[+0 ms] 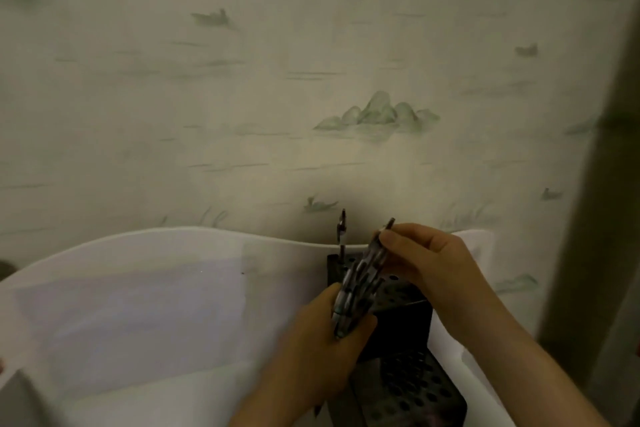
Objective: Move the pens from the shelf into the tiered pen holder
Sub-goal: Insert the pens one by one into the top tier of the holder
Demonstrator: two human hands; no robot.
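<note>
A black tiered pen holder (pixel 405 329) with rows of round holes stands on the white surface (pixel 145 295) against the wall. One pen (pixel 342 232) stands upright in a hole of its top tier at the back left. My left hand (pixel 322 340) is shut on a bundle of pens (pixel 356 288), held slanted over the holder. My right hand (pixel 429 263) pinches the top end of one pen of that bundle between thumb and fingers. The holder's middle is partly hidden by my hands.
The wall (pixel 277 80) behind carries pale wallpaper with green hills and birds. A dark vertical edge (pixel 595 218) runs down the right side. A white sheet or board lies on the surface to the left.
</note>
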